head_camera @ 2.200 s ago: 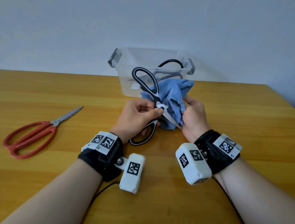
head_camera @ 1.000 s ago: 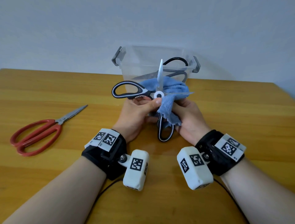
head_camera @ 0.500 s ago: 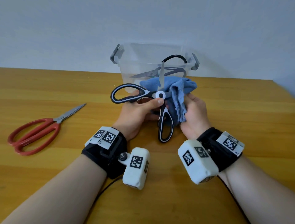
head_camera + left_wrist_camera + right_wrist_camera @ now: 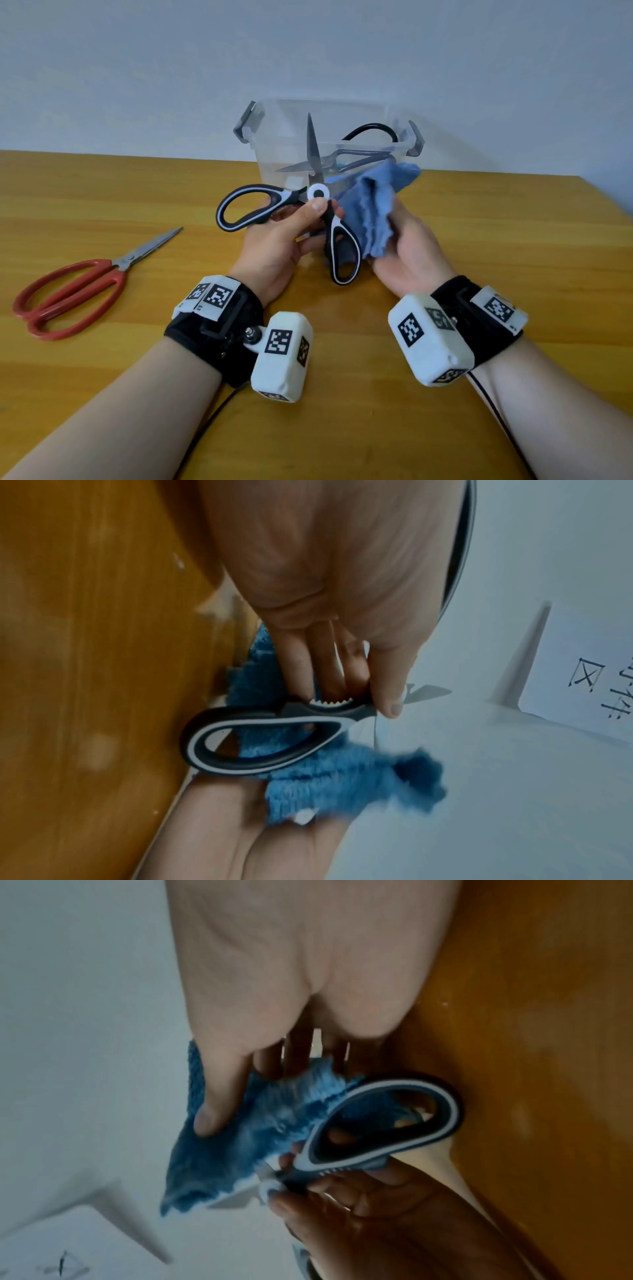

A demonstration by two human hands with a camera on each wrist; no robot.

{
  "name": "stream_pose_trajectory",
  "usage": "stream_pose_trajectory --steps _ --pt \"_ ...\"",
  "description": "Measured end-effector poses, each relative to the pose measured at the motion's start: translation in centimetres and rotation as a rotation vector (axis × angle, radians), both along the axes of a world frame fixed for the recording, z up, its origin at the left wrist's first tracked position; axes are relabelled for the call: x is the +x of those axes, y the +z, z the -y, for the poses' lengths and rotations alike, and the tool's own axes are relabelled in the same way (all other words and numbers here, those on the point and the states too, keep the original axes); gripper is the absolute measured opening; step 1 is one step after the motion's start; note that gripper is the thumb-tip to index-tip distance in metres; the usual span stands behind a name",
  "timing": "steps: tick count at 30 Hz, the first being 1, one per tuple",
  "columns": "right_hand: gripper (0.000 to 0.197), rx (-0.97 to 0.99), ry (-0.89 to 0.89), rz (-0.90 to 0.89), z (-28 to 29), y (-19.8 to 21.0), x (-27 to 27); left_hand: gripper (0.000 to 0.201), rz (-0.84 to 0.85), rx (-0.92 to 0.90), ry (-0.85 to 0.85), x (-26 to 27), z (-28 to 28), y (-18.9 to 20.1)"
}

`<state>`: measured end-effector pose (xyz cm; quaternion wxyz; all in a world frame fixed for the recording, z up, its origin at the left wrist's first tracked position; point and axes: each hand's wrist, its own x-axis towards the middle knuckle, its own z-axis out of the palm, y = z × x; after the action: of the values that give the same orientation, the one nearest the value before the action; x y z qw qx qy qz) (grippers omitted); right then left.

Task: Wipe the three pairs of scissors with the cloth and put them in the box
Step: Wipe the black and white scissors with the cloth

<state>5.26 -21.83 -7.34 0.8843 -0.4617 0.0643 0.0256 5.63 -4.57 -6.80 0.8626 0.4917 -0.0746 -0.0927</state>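
The black-and-white scissors (image 4: 301, 219) are held up above the middle of the tabletop (image 4: 513, 274), just in front of the box (image 4: 270, 150). They are spread wide: one blade points straight up in front of the box wall, one handle loop sticks out to the left and the other hangs down toward the near edge. The left hand (image 4: 277, 246) grips them at the pivot, thumb pressed just below the white rivet and fingers curled behind the handles. In the left wrist view the fingers (image 4: 301, 669) close on the toothed inner edge of a handle.

The blue cloth (image 4: 370, 212) is bunched against the right side of the scissors, where it covers the second blade. The right hand (image 4: 407, 253) holds it, thumb laid on top of the fabric and fingers behind it.

The clear plastic box stands toward the far edge of the tabletop, with grey latches at both ends. Inside it lies a pair of black-handled scissors (image 4: 356, 154), tips to the left.

The red-handled scissors (image 4: 82, 287) lie closed and flat near the left edge of the tabletop, well apart from both hands, tips pointing toward the box.
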Motion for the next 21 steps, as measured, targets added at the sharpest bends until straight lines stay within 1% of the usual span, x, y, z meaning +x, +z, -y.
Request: stream_pose_trajectory --steps 1,2,4,6,8,10,11,12,14,15,18,21 --pt "0.047 -0.040 0.048 0.045 -0.6 0.1 -0.2 0.043 0.018 0.008 -0.017 0.0 0.0 0.0" --pt "0.046 -0.107 0.066 0.092 -1.0 0.2 -0.6 0.046 0.032 0.012 -0.033 -0.1 0.1 0.0" --pt "0.036 -0.221 0.085 0.163 -1.5 0.3 -1.3 0.050 0.053 0.012 -0.047 -0.3 0.4 0.2" --pt "0.032 -0.263 0.073 0.205 -1.5 0.2 -1.6 0.047 0.076 0.030 -0.063 -0.5 0.7 0.1" --pt "0.036 -0.257 0.045 0.204 -1.5 0.3 -1.5 0.041 0.092 0.062 -0.083 -0.7 0.9 0.1" --pt "0.045 -0.280 -0.008 0.192 -1.5 0.3 -1.4 0.039 0.100 0.098 -0.095 -0.7 1.0 0.1" --pt "0.046 -0.294 -0.038 0.184 -1.6 0.2 -1.4 0.039 0.103 0.112 -0.097 -0.7 1.0 0.1" --pt "0.041 -0.293 -0.061 0.184 -1.6 0.3 -1.5 0.038 0.106 0.119 -0.099 -0.7 1.0 0.1" --pt "0.021 -0.295 -0.111 0.189 -1.5 0.3 -1.4 0.037 0.114 0.133 -0.095 -0.7 1.0 0.2" --pt "0.015 -0.298 -0.127 0.188 -1.4 0.2 -1.4 0.036 0.111 0.137 -0.091 -0.6 0.9 0.1" --pt "0.010 -0.291 -0.196 0.179 -1.3 0.0 -1.2 0.036 0.101 0.150 -0.078 -0.4 0.9 0.0" --pt "0.013 -0.263 -0.237 0.163 -1.2 0.1 -1.1 0.036 0.093 0.149 -0.065 -0.3 0.9 -0.1"
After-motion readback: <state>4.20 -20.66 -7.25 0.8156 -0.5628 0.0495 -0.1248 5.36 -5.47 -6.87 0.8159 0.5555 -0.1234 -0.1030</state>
